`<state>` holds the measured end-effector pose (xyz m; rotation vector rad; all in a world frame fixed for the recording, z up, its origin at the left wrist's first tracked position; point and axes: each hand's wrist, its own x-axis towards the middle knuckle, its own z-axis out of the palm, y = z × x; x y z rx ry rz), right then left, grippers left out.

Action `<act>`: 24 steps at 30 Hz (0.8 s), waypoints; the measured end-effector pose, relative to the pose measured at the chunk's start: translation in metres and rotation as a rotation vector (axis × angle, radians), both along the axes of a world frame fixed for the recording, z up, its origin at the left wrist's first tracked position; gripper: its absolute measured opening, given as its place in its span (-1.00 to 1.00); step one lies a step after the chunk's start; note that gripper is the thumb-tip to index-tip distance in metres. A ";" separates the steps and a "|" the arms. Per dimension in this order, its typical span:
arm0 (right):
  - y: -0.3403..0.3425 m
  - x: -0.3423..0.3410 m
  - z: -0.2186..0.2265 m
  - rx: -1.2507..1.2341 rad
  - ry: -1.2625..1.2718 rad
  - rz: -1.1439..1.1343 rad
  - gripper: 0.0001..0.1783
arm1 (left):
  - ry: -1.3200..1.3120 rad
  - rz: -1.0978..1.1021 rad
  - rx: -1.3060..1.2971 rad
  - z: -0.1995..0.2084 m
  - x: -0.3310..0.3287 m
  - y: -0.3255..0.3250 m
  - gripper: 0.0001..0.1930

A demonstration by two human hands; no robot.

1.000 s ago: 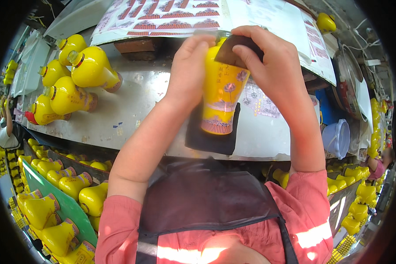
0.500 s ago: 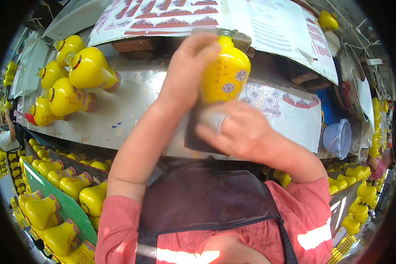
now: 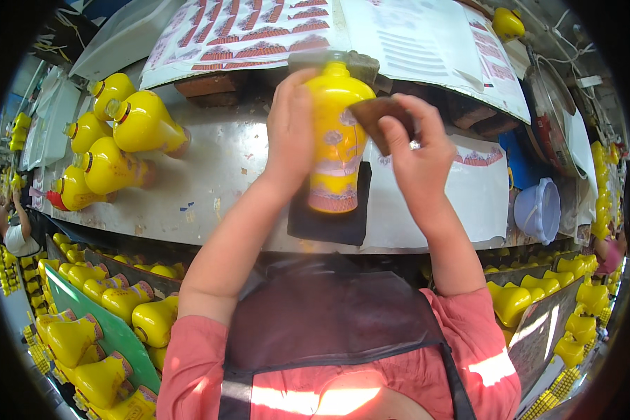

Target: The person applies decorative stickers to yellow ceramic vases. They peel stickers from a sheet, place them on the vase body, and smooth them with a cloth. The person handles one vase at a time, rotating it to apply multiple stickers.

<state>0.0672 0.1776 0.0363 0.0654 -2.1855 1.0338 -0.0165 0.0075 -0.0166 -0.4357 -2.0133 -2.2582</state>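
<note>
A glossy yellow bottle (image 3: pixel 336 105) with purple flower decals and a reddish patterned base band lies on a dark cloth (image 3: pixel 323 227), its neck pointing away from me. My left hand (image 3: pixel 292 122) is wrapped round the bottle's left side, its fingers partly blurred. In my right hand (image 3: pixel 424 143) a thin brown scraper-like piece (image 3: pixel 385 115) is pinched between thumb and fingers. The scraper's edge is at the bottle's right side; whether it touches I cannot tell. A white decal sheet (image 3: pixel 406 210) with a patterned strip lies right of the cloth.
Several yellow bottles (image 3: pixel 147 122) lie at the table's left. Printed decal sheets (image 3: pixel 259 35) rest on a raised board with bricks (image 3: pixel 210 87) beneath. A pale blue bucket (image 3: pixel 537 210) stands at right. More bottles fill racks by a green board (image 3: pixel 94 322) and at lower right.
My right hand has moved right and up off the bottle's lower part, and the scraper now shows. The bottle has shifted slightly left and turned, bringing other decals into view.
</note>
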 end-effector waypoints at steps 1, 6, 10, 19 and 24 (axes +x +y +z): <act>0.001 0.001 0.001 -0.056 -0.041 -0.094 -0.66 | 0.080 0.038 -0.129 0.000 0.005 -0.001 -0.47; 0.003 0.024 -0.011 0.029 0.045 0.266 -0.66 | 0.242 0.044 -0.501 -0.002 0.031 -0.013 -0.22; 0.013 0.025 -0.043 -0.085 -0.118 -0.069 -0.67 | 0.085 -0.061 -0.468 -0.004 0.042 -0.018 -0.04; 0.013 0.002 -0.023 0.000 -0.026 -0.056 -0.63 | -0.056 -0.146 -0.417 0.001 0.046 -0.016 0.24; 0.013 -0.019 0.021 0.250 -0.061 0.208 -0.72 | 0.011 -0.044 -0.582 0.008 0.050 -0.010 0.28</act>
